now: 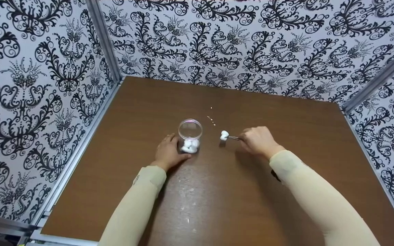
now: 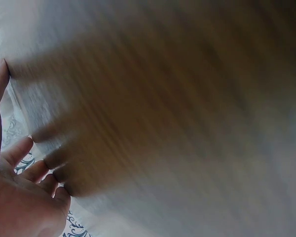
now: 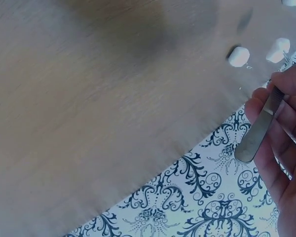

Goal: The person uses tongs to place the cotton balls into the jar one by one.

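My left hand [image 1: 169, 152] holds a clear round jar [image 1: 190, 129] at its left side, thumb in front and fingers behind. White cotton balls [image 1: 190, 146] lie at the bottom of the jar. In the left wrist view the thumb and fingers [image 2: 37, 170] are spread, with their tips down at the tabletop. My right hand [image 1: 259, 140] pinches metal tweezers [image 3: 259, 131] between thumb and fingers. At the tweezers' tips is one white cotton ball [image 3: 278, 49]. Another cotton ball [image 3: 239, 57] lies beside it on the table, right of the jar.
The brown wooden table [image 1: 142, 102] fills the space below the hands. Small bright specks [image 1: 211, 119] show on it behind the jar. Patterned black-and-white walls [image 1: 224, 44] stand behind and at both sides, with metal frame posts [image 1: 106, 41] at the corners.
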Demonstrator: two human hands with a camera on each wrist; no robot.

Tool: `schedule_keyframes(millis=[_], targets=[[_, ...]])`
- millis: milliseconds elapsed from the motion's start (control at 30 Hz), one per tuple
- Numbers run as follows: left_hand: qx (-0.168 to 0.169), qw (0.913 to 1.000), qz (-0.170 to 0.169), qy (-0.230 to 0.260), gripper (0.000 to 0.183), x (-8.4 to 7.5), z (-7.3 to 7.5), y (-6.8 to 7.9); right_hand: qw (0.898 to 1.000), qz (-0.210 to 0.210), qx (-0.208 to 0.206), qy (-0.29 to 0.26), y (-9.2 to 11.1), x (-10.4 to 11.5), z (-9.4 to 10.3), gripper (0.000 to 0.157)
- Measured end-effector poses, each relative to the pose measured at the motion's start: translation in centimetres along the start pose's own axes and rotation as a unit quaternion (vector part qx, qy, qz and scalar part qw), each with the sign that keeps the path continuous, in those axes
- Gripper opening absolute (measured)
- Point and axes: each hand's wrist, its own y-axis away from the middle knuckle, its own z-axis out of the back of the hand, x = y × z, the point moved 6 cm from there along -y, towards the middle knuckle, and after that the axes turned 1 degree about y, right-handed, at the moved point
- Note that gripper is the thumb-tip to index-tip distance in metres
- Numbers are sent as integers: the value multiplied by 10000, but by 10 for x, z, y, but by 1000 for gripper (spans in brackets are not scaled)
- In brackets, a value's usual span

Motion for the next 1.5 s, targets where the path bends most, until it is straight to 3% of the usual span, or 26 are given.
schedule_keyframes(millis=[433, 733, 1500], targets=[[-65, 9999, -74, -74, 91, 4, -3, -2, 9992, 278, -274, 27, -10, 11, 15, 10], [-82, 9999, -39, -105, 86, 8, -4, -4, 9981, 303, -533, 36, -28, 20, 33, 9], [-163, 9993, -222, -237, 92, 2, -3, -2, 9954, 476, -823, 91, -53, 38, 59, 14]])
